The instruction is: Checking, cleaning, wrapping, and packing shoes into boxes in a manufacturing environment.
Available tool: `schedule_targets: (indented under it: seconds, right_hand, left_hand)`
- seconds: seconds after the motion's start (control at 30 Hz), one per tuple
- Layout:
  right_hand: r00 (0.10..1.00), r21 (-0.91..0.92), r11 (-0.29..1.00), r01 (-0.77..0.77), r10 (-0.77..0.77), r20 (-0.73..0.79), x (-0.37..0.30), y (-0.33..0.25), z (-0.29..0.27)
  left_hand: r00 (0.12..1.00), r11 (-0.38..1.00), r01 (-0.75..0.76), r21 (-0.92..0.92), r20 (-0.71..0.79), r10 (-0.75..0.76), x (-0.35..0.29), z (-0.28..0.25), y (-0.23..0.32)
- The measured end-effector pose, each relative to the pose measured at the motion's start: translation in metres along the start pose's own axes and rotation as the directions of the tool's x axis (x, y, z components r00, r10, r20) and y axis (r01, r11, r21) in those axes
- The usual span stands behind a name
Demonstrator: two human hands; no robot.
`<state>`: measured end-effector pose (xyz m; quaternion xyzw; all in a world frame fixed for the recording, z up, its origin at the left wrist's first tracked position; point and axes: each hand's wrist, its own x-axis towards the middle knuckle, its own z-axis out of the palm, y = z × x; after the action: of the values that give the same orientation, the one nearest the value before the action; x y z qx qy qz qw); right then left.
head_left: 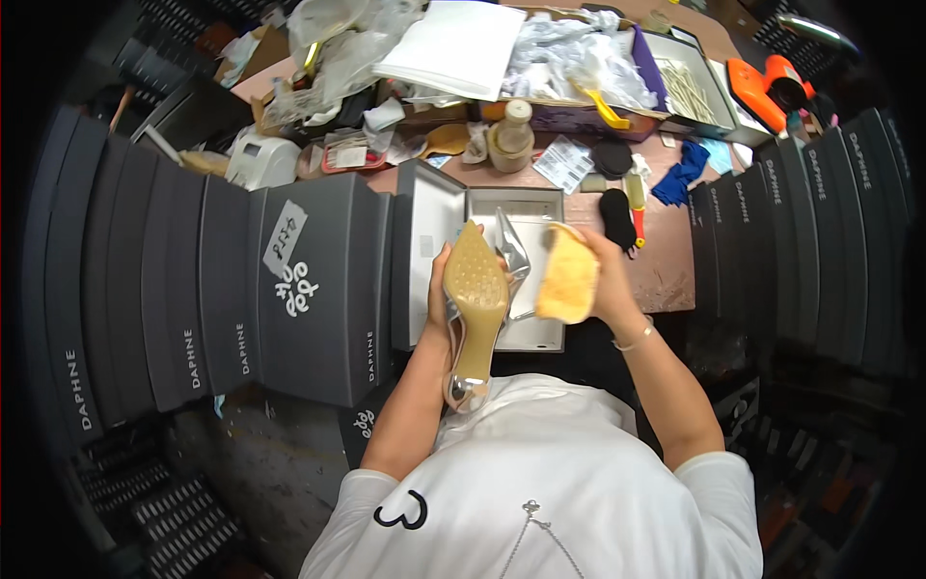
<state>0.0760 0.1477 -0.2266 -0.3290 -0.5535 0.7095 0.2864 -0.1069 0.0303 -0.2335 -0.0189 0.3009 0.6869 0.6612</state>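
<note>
My left hand (439, 294) is wrapped round a pointed high-heeled shoe (478, 301), whose tan sole faces up, toe away from me and heel towards my chest. My right hand (608, 275) grips a yellow-orange cloth or sponge (567, 280) a little to the right of the shoe, apart from it and slightly blurred. Beneath both hands lies an open grey shoe box (552, 333), its lid side (417, 232) raised at the left. A silver piece (512, 249), perhaps the other shoe, shows in the box, partly hidden by the held shoe.
Stacks of dark shoe boxes stand at the left (309, 338) and right (781, 222). Behind are a jar (511, 140), a black brush-like pad (617, 220), a blue cloth (682, 174), a carton of crumpled plastic (666, 82) and an orange tool (757, 92).
</note>
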Motion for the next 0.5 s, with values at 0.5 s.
schedule_targets:
  seconds: [0.5]
  right_hand:
    - [0.883,-0.604,0.659,0.449,-0.432,0.185,-0.084,-0.026,0.044]
  left_hand:
    - [1.0,0.997,0.026,0.076,-0.007,-0.025,0.012,0.009,-0.009]
